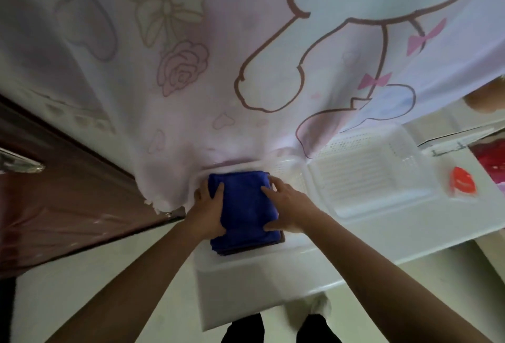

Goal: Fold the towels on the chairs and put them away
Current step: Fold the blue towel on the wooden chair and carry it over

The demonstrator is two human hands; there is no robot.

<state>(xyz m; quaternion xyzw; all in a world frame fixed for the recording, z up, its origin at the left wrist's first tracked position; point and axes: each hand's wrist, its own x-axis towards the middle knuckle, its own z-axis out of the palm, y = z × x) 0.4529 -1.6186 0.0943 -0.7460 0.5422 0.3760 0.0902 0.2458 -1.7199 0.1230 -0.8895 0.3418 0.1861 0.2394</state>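
Observation:
A folded dark blue towel [243, 206] lies in a white perforated plastic basket [284, 170] on a white surface. My left hand [209, 210] grips the towel's left side, with its thumb on top. On the towel's right side my right hand [287, 206] presses down, fingers spread over the top. More folded blue layers show under the front edge of the towel. No chair is in view.
A second white perforated basket [366, 173] sits to the right. An orange object [463, 184] lies further right. A large pink cartoon-printed cloth [218, 55] hangs just behind the baskets. A dark brown door [68, 192] stands at left.

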